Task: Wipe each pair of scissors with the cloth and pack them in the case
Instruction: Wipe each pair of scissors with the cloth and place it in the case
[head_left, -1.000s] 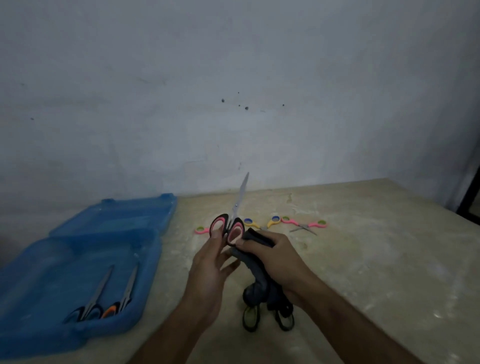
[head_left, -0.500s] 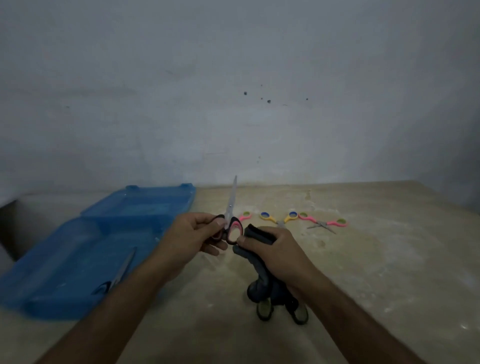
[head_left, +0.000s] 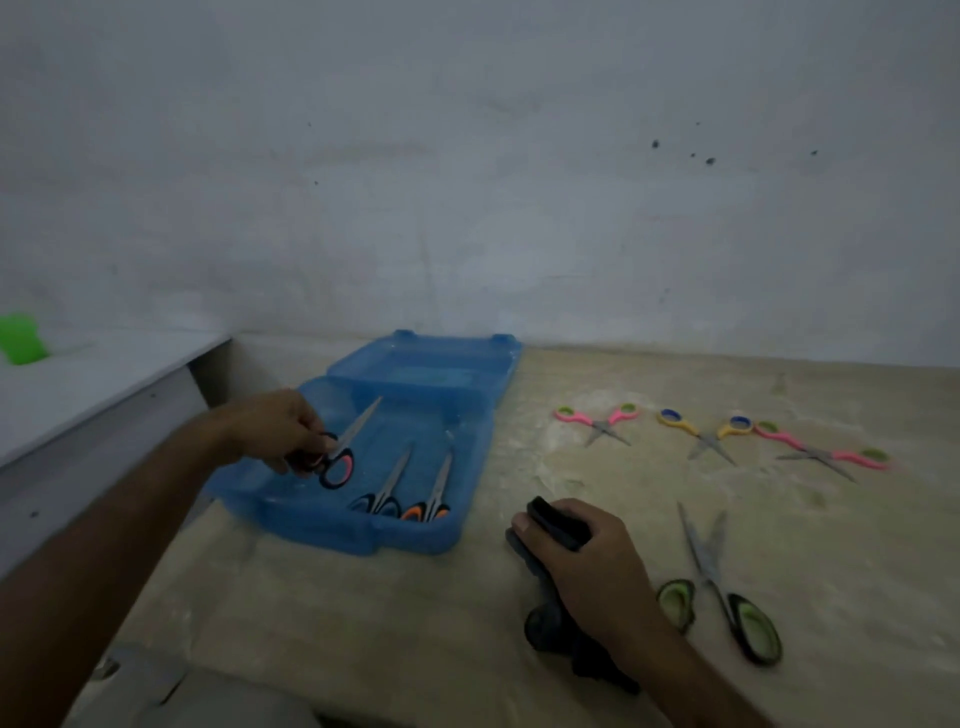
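Left hand (head_left: 275, 428) is pinching the pink-and-black scissors (head_left: 340, 451) by the handles, holding them over the open blue case (head_left: 470, 457), blades pointing up and away toward the lid. Can't quite tell if the handle loop is touching the case floor, too dim and blurry. Two pairs already lie in the case side by side: a black-handled pair (head_left: 383, 491) and an orange-handled pair (head_left: 432, 493).

Right hand (head_left: 587, 561) rests on the table (head_left: 363, 613) with its fingers curled around the dark cloth (head_left: 550, 525), which trails back under the wrist.

Green-and-black scissors (head_left: 722, 597) lie open just right of that hand. Further back there's a row of small ones: pink pair with green loops (head_left: 597, 421), yellow pair with blue loops (head_left: 704, 431), another pink pair (head_left: 826, 454).

No brand or writing I can read on anything, case lid included.
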